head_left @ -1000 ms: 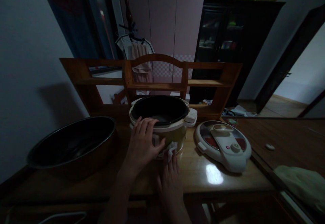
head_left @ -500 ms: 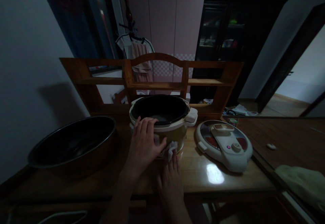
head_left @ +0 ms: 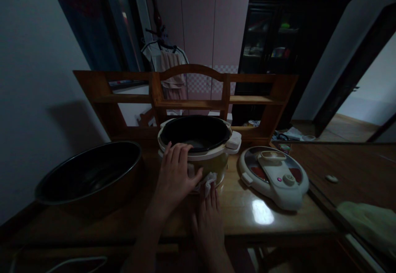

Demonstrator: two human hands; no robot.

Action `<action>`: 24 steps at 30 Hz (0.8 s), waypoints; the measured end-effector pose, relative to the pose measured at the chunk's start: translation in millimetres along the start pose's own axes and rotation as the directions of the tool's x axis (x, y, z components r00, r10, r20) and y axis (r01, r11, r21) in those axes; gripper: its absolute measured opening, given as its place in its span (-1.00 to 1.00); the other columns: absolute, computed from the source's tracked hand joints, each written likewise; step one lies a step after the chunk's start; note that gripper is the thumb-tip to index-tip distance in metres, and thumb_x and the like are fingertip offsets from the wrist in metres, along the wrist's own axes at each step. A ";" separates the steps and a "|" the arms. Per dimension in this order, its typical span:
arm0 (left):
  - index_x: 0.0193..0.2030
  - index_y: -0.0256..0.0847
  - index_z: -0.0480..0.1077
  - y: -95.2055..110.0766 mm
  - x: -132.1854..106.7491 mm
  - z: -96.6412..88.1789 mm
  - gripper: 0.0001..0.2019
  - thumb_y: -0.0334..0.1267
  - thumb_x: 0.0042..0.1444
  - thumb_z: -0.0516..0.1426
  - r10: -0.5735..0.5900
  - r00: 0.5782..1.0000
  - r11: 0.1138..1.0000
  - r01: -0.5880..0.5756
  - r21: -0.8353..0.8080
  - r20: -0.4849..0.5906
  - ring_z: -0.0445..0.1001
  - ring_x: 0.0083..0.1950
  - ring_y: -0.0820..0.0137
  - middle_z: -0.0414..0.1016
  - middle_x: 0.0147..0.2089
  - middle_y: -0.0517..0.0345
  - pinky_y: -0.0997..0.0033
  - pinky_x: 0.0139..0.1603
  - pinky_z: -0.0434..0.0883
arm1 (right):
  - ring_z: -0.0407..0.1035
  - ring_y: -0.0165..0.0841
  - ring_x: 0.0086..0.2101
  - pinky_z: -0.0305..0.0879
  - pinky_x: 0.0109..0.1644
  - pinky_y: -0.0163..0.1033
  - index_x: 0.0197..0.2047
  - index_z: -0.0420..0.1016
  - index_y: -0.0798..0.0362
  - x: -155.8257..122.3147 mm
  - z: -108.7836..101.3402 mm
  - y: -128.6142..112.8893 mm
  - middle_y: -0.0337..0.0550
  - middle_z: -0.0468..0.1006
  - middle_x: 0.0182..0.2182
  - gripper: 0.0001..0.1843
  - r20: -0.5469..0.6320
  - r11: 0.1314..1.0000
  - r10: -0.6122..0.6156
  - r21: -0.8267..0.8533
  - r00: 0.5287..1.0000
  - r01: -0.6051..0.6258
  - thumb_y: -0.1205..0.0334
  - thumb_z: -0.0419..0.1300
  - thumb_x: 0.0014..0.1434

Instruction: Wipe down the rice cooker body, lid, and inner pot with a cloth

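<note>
An electric pressure cooker (head_left: pixel 216 163) stands lidless on the wooden table, its dark inner pot (head_left: pixel 198 130) open to the top. My left hand (head_left: pixel 175 168) hooks its fingers over the near rim, thumb spread across the front of the body. Lower down, my right hand (head_left: pixel 208 211) presses a crumpled white cloth (head_left: pixel 210 179), perhaps a tissue, against the cooker's lower front. To the right lies the cooker's round white lid (head_left: pixel 274 176), with a handle and a knob on top.
A large dark basin (head_left: pixel 93 186) occupies the table's left side. Behind the cooker rises a wooden shelf frame (head_left: pixel 192 104) along the back edge. A pale green cloth or bag (head_left: pixel 365 221) lies at the far right, beyond the table (head_left: pixel 241 219).
Both hands keep nearly the same places on the cooker; the right hand and cloth have shifted only slightly. The view has moved very little.
</note>
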State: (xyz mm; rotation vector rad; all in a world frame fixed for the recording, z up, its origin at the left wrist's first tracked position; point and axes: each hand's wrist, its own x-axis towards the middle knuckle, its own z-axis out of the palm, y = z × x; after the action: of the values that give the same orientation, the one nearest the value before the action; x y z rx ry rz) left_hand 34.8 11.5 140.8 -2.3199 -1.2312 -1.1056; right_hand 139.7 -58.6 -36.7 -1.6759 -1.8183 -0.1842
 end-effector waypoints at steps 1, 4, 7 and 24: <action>0.13 -0.20 0.17 0.1 -0.1 -0.1 -0.47 -0.18 0.04 0.22 0.001 1.000 1.000 -0.001 -0.006 -0.002 0.29 0.22 0.08 0.34 0.11 -0.06 -0.16 0.45 0.01 | -0.36 -0.03 0.40 0.01 0.39 0.19 0.48 -0.34 0.18 0.1 -0.4 -0.1 0.08 -0.30 0.45 -0.09 0.002 1.000 -0.003 -0.005 1.000 0.003 0.38 0.07 0.20; 0.13 -0.18 0.17 1.2 -0.1 0.0 -0.48 -0.18 0.06 0.21 -0.006 1.000 1.000 0.005 -0.021 -0.022 0.30 0.22 0.06 0.34 0.10 -0.06 -0.19 0.43 0.03 | -0.37 -0.03 0.40 0.01 0.38 0.19 0.48 -0.31 0.19 0.4 -1.3 -0.5 0.10 -0.30 0.45 -0.10 0.009 1.000 -0.008 -0.007 1.000 0.008 0.39 0.08 0.19; 0.12 -0.19 0.18 2.8 0.2 0.2 -0.49 -0.16 0.06 0.22 -0.018 0.999 1.000 0.017 -0.022 -0.032 0.30 0.21 0.06 0.34 0.09 -0.06 -0.19 0.43 0.03 | -0.36 -0.04 0.40 0.02 0.38 0.19 0.48 -0.32 0.20 0.6 -1.1 -0.5 0.10 -0.30 0.45 -0.09 0.005 1.000 -0.001 0.000 1.000 0.001 0.39 0.08 0.19; 0.12 -0.22 0.19 0.7 1.0 3.1 -0.48 -0.09 0.08 0.22 -0.009 1.000 1.000 0.010 0.014 -0.016 0.30 0.21 0.07 0.35 0.08 -0.07 -0.17 0.44 0.02 | -0.33 -0.07 0.40 0.02 0.38 0.18 0.48 -0.29 0.15 0.6 1.3 2.0 0.08 -0.23 0.45 -0.16 -0.035 1.000 -0.019 0.015 0.999 0.019 0.23 0.07 0.29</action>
State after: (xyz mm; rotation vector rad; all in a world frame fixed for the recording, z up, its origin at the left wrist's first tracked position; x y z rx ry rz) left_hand 37.3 13.4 139.6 -2.2931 -1.2417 -1.1129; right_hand 141.2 -57.1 -38.0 -1.6358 -1.8063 -0.2062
